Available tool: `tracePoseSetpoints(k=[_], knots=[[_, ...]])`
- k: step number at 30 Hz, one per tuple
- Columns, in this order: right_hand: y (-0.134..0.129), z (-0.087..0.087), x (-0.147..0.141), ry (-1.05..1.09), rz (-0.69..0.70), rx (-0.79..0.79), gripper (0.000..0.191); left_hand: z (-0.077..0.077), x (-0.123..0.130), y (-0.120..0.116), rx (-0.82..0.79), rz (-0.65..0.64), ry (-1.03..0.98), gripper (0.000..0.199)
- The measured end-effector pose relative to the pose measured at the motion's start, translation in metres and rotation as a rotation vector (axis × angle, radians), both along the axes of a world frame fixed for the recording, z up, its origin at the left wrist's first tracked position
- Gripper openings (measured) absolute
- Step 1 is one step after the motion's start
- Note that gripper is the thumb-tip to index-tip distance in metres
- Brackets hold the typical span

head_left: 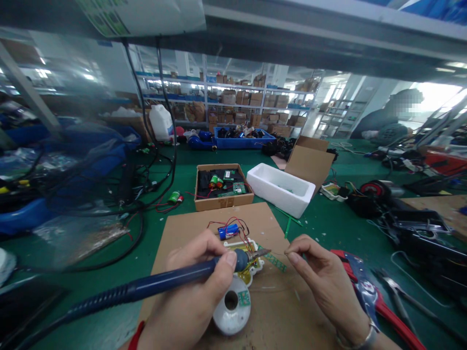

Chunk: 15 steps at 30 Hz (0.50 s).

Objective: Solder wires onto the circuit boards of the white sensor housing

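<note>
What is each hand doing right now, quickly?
Left hand: closed, holding the soldering iron.
Right hand: thumb and finger pinched shut on a thin wire.

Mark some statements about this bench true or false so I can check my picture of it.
1. The left hand grips a dark blue-handled soldering iron. True.

2. The right hand holds a blue cylindrical battery. False: its thumb and fingers pinch a thin, wire-like strand.

3. A small green circuit board sits on the round white spool. True.

4. The rectangular white foam box stands left of the open brown cardboard box. False: in this view it stands to the right.

5. A silvery band circles the right wrist. True.
</note>
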State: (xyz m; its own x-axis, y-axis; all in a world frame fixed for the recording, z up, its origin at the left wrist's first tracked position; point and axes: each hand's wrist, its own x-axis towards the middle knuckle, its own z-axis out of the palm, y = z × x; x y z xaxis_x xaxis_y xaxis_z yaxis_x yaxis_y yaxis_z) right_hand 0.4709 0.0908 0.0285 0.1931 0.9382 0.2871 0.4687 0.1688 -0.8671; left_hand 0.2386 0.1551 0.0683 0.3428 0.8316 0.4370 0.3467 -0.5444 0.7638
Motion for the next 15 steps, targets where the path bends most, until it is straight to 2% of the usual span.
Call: tracePoseSetpoints(k=[6, 12, 15], knots=[[0.0003, 0.0001, 0.0005, -0.011, -0.009, -0.001, 0.021, 0.0019, 0.0018, 0.0014, 0.015, -0.001, -0.005, 0.024], [0.0003, -0.0014, -0.0005, 0.042, -0.09, -0.027, 0.024, 0.003, 0.0019, -0.0006, 0.026, 0.016, -0.014, 0.024], [0.0027, -0.0024, -0.002, 0.111, -0.064, -0.06, 0.025, 0.0016, 0.0016, -0.0049, 0.006, 0.071, -0.088, 0.021]])
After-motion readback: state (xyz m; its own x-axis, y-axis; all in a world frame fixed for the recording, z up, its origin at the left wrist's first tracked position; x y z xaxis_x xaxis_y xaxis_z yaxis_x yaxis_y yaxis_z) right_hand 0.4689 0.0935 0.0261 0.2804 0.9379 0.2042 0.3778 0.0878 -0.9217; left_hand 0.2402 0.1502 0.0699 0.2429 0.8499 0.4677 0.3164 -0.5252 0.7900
